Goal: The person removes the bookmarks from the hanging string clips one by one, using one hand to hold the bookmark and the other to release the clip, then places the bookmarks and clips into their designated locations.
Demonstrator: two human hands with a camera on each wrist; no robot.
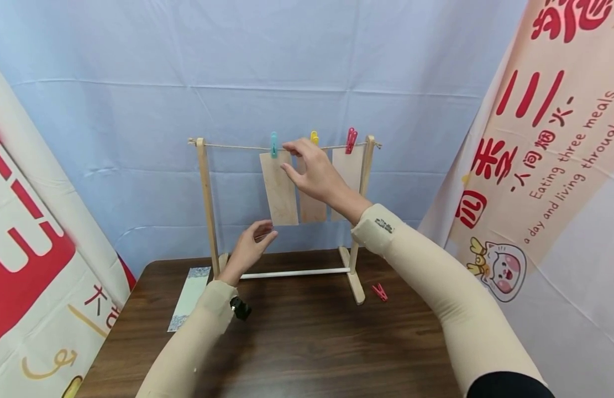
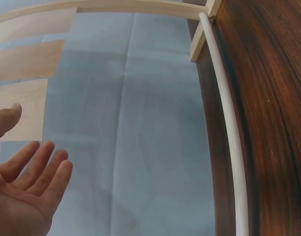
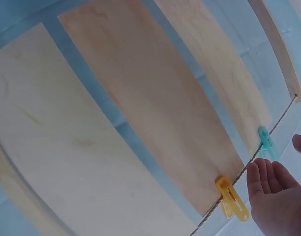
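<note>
A wooden strip point(image 1: 278, 190) hangs tilted from the rope point(image 1: 237, 146), clipped by a teal clothespin point(image 1: 274, 145). My right hand point(image 1: 314, 172) is up at the rope just right of that clothespin, thumb apart from the fingers, holding nothing. In the right wrist view its fingertips point(image 3: 268, 169) lie between the teal and yellow clothespins point(image 3: 231, 199). Below, my left hand point(image 1: 252, 246) is beside the strip's lower left corner, palm up with loosely spread fingers in the left wrist view. Two more strips hang to the right, under the yellow clothespin and a red clothespin point(image 1: 351, 141).
The wooden frame point(image 1: 207, 204) has a white bottom rod point(image 1: 297, 273) and stands on a dark brown table point(image 1: 307, 342). Another red clothespin point(image 1: 379, 292) lies right of the frame's foot. A pale strip with blue patterned ends point(image 1: 189, 298) lies at the left. Cloth hangs behind.
</note>
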